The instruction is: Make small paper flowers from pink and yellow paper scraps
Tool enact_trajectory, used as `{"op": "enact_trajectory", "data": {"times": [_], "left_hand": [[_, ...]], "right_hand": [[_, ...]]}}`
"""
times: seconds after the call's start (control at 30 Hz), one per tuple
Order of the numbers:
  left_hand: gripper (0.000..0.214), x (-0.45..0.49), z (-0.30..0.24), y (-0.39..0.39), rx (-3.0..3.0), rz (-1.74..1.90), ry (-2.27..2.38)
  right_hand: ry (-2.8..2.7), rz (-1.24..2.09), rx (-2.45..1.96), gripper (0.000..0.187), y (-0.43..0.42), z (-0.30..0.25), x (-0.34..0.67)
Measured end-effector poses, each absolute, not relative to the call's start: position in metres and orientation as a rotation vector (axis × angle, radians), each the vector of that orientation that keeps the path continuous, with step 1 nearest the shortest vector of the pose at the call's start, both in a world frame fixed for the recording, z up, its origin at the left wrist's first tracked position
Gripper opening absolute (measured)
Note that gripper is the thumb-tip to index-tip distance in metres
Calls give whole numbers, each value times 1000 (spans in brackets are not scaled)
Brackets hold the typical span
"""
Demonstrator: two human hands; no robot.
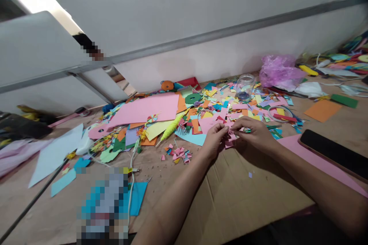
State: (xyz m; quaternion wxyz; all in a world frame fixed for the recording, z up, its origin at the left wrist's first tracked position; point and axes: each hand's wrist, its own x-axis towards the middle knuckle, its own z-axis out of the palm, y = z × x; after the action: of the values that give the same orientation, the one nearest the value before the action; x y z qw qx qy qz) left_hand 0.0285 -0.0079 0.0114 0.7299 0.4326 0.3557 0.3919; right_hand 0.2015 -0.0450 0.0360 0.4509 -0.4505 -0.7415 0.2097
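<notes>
Just by cardboard point(244, 191) edge: hands point(214, 139) point(254, 132), paper point(232, 138)

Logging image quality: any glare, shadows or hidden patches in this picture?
Head view: bright glare at upper left; a shadow on the cardboard below the right hand; coarse pixelation hides two patches at left; the upper-right corner is dark.

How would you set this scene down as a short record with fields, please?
Left hand: pinching small pink paper
Right hand: at the same paper, exact grip unclear
Beneath: brown cardboard
Beyond: colored paper scraps, clear jar, purple plastic bag
Right side: black phone, partly over a pink sheet
</notes>
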Motion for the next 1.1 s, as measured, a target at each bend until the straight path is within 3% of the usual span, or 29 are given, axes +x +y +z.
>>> {"op": "enact_trajectory", "data": {"times": [0.53,0.77,0.97,1.1], "left_hand": [[43,29,15,-9,1154,880,778],[44,30,10,-6,1141,913,756],[48,29,10,-7,1106,888,776],[51,29,11,-6,1051,886,794]], "right_hand": [[-1309,979,-1325,20,-46,36,194],[-1177,1206,-1239,35,-46,39,195],[-1400,1086,-1312,34,-44,34,198],[-1524,864,-1307,24,-43,33,199]]}}
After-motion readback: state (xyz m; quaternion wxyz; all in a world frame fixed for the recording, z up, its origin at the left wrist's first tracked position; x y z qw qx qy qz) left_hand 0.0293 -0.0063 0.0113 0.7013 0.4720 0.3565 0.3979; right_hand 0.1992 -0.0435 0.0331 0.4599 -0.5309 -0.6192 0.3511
